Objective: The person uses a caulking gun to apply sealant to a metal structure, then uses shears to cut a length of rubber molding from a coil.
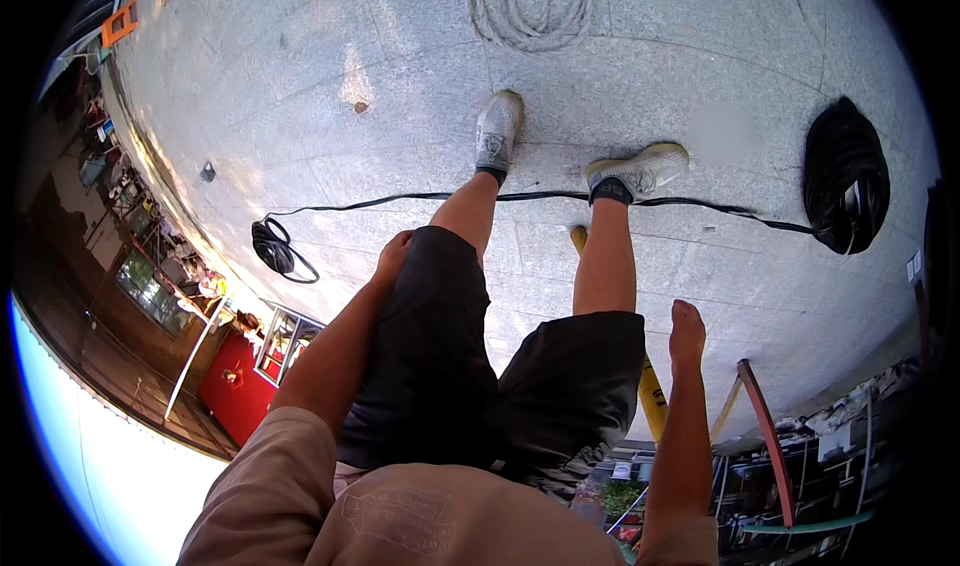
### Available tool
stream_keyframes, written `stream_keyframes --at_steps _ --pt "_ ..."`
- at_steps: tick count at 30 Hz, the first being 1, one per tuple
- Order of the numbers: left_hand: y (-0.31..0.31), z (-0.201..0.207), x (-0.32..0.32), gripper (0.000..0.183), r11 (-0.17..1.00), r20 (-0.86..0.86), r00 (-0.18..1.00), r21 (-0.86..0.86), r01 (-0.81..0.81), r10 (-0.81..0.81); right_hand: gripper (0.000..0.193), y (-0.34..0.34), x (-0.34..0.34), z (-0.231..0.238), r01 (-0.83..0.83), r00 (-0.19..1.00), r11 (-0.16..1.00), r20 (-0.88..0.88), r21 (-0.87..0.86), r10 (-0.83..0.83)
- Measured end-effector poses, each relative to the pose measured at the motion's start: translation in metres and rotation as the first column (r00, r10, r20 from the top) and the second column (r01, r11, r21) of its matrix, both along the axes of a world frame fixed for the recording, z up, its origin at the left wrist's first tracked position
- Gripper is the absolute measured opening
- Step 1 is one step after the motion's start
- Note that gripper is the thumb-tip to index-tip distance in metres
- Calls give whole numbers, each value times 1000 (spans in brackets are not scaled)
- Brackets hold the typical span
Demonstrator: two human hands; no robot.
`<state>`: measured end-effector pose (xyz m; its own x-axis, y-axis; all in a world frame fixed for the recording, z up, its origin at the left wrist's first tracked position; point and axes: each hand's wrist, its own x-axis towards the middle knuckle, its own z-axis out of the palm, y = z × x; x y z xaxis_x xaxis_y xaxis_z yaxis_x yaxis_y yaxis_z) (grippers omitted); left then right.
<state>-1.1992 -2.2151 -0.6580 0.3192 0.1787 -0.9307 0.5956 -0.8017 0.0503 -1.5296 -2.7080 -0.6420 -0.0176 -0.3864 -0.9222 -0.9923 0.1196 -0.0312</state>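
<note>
My left hand [393,258] hangs against the outer side of my left thigh, touching or close to the black shorts [420,346]. Most of its fingers are hidden. Out to the right of my right leg, my right hand [687,333] hangs in the air, seen end-on. Nothing shows in either hand, and how far their fingers are bent cannot be made out. Between my feet and my hands a thin black line [400,198], like a hose or cable, lies across the floor. It runs from a small black coil [272,248] at left to a large black coil [848,191] at right.
A thick pale rope [525,34] lies looped on the stone-tiled floor [340,166] ahead. Beside my right leg is a yellow pole [652,401], with a red bar [770,446] farther right. At left stand a red panel [235,386] and an orange object [119,25].
</note>
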Motion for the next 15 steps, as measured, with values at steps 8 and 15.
stream_keyframes --at_steps 8,15 --pt "0 136 32 33 928 -51 940 -150 -342 338 40 66 94 51 -50 999 997 13 52 49" --pt "70 230 -67 36 724 62 727 -188 -664 684 35 51 242 138 -432 802 892 397 -131 446"
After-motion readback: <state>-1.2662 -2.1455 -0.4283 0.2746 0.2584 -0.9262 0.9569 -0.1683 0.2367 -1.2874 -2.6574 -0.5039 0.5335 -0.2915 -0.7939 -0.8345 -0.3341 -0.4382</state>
